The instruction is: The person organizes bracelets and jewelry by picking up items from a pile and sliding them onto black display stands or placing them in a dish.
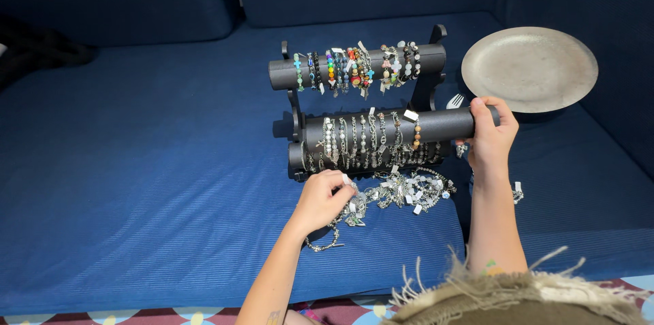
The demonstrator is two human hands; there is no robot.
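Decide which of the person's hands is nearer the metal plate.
Right. The right hand grips the end of the middle bar, just below the plate. The left hand is far lower left, on the loose bracelets.

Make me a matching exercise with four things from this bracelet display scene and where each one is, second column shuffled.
Things:
1. round grey metal plate
2. colourful beaded bracelets
3. loose pile of silver bracelets
4. right hand

Places:
A. on the top black bar
B. gripping the middle bar's end
C. on the blue cushion below the stand
D. far right on the cushion

Pairs: 1-D, 2-A, 3-C, 4-B
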